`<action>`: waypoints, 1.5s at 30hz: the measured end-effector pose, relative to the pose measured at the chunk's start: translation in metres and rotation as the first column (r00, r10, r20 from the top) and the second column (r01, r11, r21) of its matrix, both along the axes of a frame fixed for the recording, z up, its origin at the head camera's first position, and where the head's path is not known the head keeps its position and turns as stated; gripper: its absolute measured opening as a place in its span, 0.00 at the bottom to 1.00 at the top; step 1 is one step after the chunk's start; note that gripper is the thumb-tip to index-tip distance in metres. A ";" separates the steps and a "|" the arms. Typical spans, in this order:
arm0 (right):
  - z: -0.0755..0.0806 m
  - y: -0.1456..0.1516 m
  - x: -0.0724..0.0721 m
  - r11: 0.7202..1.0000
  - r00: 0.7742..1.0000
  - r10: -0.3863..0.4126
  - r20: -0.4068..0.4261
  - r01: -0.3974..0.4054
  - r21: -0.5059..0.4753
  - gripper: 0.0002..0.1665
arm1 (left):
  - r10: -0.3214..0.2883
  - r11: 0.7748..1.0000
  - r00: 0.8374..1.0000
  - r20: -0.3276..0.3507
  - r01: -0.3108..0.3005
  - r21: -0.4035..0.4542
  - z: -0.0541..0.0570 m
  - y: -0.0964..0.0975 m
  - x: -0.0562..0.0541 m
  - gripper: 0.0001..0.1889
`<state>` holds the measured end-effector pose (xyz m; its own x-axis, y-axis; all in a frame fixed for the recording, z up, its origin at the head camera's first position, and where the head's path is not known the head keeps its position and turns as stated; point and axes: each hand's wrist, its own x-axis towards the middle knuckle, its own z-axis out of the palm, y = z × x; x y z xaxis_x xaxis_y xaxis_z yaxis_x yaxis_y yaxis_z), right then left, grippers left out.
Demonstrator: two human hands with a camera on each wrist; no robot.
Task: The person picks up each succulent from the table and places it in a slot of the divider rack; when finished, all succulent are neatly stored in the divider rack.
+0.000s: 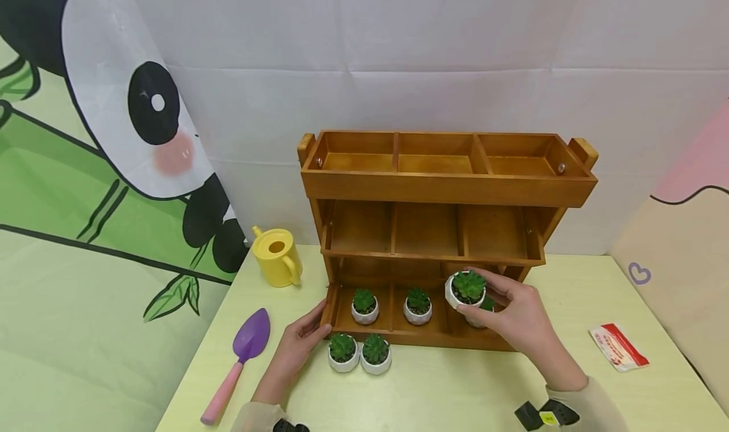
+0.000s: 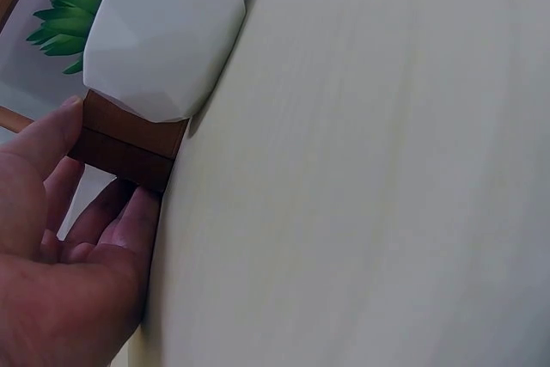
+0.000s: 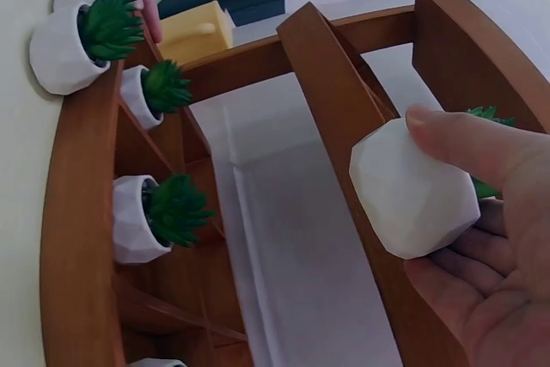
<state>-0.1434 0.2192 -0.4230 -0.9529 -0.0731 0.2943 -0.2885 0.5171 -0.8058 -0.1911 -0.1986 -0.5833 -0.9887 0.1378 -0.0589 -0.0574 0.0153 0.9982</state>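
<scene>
My right hand (image 1: 521, 312) grips a small potted succulent (image 1: 468, 286) by its white faceted pot, fingers on one side and thumb on the other. It is held in front of the bottom tier's right compartment, partly hiding another succulent there. At the front left corner of the wooden three-tier shelf (image 1: 450, 188), my left hand (image 1: 299, 343) holds the bottom tier's edge between thumb and fingers. One potted succulent (image 1: 364, 307) sits in the bottom left compartment and another (image 1: 418, 307) in the middle one. Two more succulents (image 1: 342, 353) stand side by side on the table before the shelf.
A yellow watering can (image 1: 276, 258) stands left of the shelf. Nearer the front left lies a purple trowel (image 1: 250, 335) with a pink handle. To the right is a red and white packet (image 1: 619, 348). A printed cloth (image 1: 444, 90) hangs behind the table.
</scene>
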 end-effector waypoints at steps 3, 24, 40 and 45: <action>0.006 0.004 -0.001 1.000 1.000 -0.005 -0.018 0.005 0.011 0.38 | -0.002 1.000 1.000 -0.002 0.002 -0.001 0.000 0.000 0.000 0.31; 0.055 0.039 -0.018 0.993 0.985 -0.098 -0.145 0.105 0.046 0.36 | 0.010 1.000 1.000 0.002 -0.010 -0.006 0.001 0.001 0.001 0.31; 0.049 0.056 -0.047 0.980 0.984 -0.174 -0.046 0.177 0.088 0.43 | -0.003 1.000 1.000 -0.026 0.003 -0.010 -0.001 -0.001 0.000 0.31; 0.042 0.057 -0.053 0.975 0.982 -0.180 -0.062 0.186 0.119 0.43 | -0.002 1.000 1.000 -0.030 0.001 -0.012 -0.002 -0.001 0.001 0.31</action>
